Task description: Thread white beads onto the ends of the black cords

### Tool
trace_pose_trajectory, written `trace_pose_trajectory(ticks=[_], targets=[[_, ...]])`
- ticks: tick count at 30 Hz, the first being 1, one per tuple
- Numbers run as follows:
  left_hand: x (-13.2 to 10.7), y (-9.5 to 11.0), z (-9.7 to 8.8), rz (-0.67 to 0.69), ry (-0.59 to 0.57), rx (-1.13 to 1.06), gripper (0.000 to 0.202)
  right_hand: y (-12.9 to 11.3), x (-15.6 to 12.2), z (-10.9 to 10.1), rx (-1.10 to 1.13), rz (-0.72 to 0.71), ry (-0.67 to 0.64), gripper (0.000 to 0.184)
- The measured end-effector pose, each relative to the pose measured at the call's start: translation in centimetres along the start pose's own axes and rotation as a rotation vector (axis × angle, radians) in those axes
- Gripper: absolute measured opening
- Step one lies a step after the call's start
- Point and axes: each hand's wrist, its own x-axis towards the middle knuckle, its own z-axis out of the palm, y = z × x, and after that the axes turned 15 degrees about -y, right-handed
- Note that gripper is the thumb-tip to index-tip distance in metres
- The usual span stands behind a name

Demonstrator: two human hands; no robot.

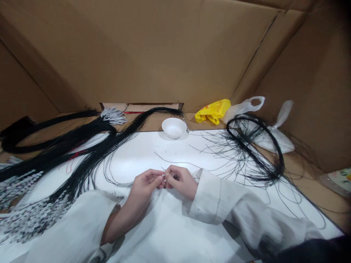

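Note:
My left hand (148,182) and my right hand (181,179) meet fingertip to fingertip over the white table sheet (170,226). Both pinch a thin black cord (170,161) whose end sticks up between the fingers; something tiny and pale sits at the pinch, too small to name. A beaded stretch of cord (123,184) trails left from my left hand. Both sleeves are white.
A small white bowl (174,128) stands at the sheet's far edge. Thick bundles of black cords (76,153) lie on the left, beaded strands (27,215) at near left. A black cord loop (257,149), yellow bag (212,110) and white bags (274,137) sit right. Cardboard walls surround.

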Motion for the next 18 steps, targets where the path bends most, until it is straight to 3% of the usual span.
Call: trace_pose_trajectory(ticks=[18], targets=[[0.02,-0.29,0.06,0.025,-0.004,0.029,0.017,-0.03,-0.03,0.15,0.013,0.022,0.014,0.011]])
